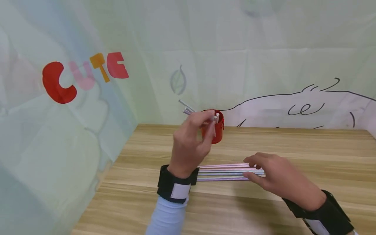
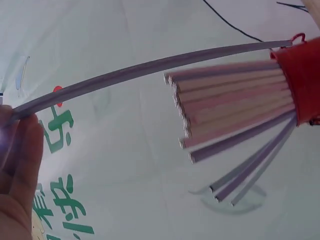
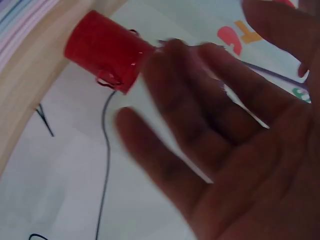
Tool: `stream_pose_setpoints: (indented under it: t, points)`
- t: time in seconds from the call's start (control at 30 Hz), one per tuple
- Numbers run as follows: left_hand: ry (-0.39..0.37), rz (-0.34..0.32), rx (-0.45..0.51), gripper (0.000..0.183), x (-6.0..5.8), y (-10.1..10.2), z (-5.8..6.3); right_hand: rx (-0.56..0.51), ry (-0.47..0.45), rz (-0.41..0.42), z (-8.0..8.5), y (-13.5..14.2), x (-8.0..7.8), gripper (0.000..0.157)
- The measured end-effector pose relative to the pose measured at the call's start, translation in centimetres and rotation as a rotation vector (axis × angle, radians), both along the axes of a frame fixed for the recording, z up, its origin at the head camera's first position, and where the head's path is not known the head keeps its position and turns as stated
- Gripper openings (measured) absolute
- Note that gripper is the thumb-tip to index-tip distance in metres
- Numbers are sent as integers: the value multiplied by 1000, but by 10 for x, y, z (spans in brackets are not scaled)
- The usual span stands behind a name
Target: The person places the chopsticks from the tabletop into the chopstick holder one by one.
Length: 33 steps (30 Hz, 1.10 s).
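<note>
My left hand [image 1: 189, 142] is raised in front of a red cup [image 1: 217, 136] and pinches one end of a long, thin purple-grey stick [image 2: 150, 66]. The stick bows slightly, and its far end reaches the cup's rim in the left wrist view. A bunch of pink, cream and purple sticks [image 2: 235, 97] pokes out of the cup. Lower on the table, my right hand [image 1: 280, 176] hovers at the right end of a row of coloured sticks [image 1: 221, 173], its fingers loosely bent and apart. Whether its fingertips touch them is unclear.
The wooden table [image 1: 132, 195] meets a printed cloth backdrop [image 1: 217, 75] just behind the cup. Another cloth wall [image 1: 58, 137] with the letters CUTE stands along the left side.
</note>
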<state>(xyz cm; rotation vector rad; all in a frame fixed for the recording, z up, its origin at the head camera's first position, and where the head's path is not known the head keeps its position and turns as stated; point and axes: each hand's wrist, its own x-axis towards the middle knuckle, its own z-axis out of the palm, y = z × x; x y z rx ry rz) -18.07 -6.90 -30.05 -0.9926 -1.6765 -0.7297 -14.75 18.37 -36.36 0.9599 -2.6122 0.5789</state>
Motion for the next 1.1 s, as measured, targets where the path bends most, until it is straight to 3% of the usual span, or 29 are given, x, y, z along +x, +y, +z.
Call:
stream_pose_setpoints:
  t: [0.07,0.13,0.33,0.5,0.9,1.1]
  points:
    - [4,12,75,41,-2,-8,2,72,-123,-42,-5,1,-4,37]
    - [17,33,142,40,-3,-14,4,115,-189,-64,-11,3,-9,43]
    - [47,103,249,44,-6,-21,5,140,-260,-92,-23,8,-17,46]
    - [51,100,267,48,-9,-22,3,144,-326,-107,-31,9,-23,40]
    - [-7,52,278,45,-19,-16,-7,159,-287,-77,-50,13,-32,13]
    - [-16,70,256,44,-27,-14,-14,161,-276,-95,-54,14,-34,11]
